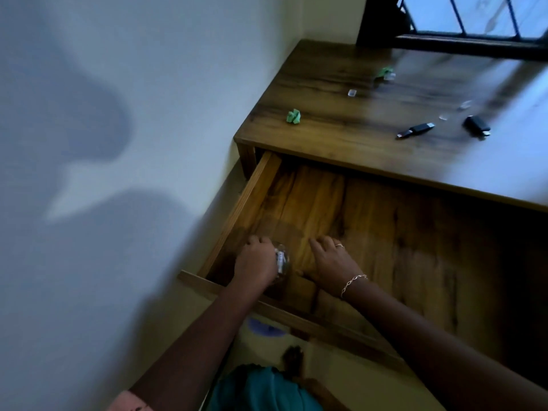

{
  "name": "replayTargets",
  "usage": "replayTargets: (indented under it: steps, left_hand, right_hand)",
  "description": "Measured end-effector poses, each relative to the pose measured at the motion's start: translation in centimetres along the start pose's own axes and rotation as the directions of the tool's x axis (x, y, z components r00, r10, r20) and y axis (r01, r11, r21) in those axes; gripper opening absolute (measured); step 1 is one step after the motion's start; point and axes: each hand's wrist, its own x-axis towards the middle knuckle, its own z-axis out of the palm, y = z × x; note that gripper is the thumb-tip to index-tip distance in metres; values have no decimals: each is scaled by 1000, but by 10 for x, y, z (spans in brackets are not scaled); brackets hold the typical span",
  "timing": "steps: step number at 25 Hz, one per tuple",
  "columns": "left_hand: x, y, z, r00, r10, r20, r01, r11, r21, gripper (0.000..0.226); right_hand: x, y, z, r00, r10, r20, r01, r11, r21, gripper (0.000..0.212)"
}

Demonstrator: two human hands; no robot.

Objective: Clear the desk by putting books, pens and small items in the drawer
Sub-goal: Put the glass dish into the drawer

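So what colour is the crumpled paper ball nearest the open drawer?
The crumpled paper ball is green, clearest in the head view.

We show the desk [326,126] in dark brown, streaked wood grain and the drawer [255,191] in lighter golden-brown grain. We note a near green wad [293,116], a far green wad [384,72], a left black stick [416,130], a right black stick [477,125], a clear container [281,261] with white contents, a silver bracelet [353,283], a teal garment [261,390] and a bluish-white wall [118,84].

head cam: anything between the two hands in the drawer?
Head view: a clear item that the left hand grips, then bare drawer floor up to the right hand.
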Motion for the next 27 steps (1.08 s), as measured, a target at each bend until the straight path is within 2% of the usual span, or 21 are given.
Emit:
replayTargets:
  steps: [3, 4, 6, 11, 13, 16, 17, 19, 22, 25, 27]
  left_hand:
    - [-16, 29, 18, 952, 307, 4, -307, 952, 4, 43]
    - [-26, 40, 26, 922, 388, 2, -388, 922, 0, 42]
    - [-42, 56, 41, 887, 459, -42, -459, 888, 8, 42]
    - [-80, 81, 65, 848, 501, -175, -498, 865, 64, 41]
    - [-84, 82, 69, 826, 514, -230, -506, 857, 98, 52]
    - [-87, 81, 71, 816, 511, -269, -495, 859, 129, 80]
    - [-87, 82, 70, 818, 512, -262, -490, 859, 147, 80]
    - [-87, 84, 67, 818, 508, -271, -482, 861, 159, 75]
    - [-78, 89, 61, 815, 499, -295, -453, 865, 214, 58]
    - [-59, 96, 57, 786, 527, -324, -483, 850, 210, 53]
    - [-40, 101, 54, 740, 567, -362, -532, 822, 202, 51]
  right_hand:
    - [-30, 16, -6, 999, -33, -23, 32, 998, -58, 68]
    - [-45, 22, -9, 999, 11, -37, -12, 999, -33, 62]
    - [-69, 31, -8, 993, 120, -5, -119, 992, 32, 60]
    - [-118, 41, 14, 979, 203, -28, -200, 975, 93, 52]
    - [-129, 39, 17, 965, 237, -115, -223, 966, 129, 45]
    - [-139, 31, 15, 921, 88, -379, -63, 995, 79, 38]
    - [-141, 30, 12, 885, 9, -465, -11, 1000, -2, 35]
    - [-142, 29, 12, 832, -101, -545, 55, 993, -100, 32]
    - [-133, 37, 13, 824, -126, -552, 81, 991, -106, 34]
    - [-118, 50, 8, 828, -172, -534, 114, 983, -141, 37]
    - [-106, 60, 0, 833, -186, -521, 132, 982, -138, 39]
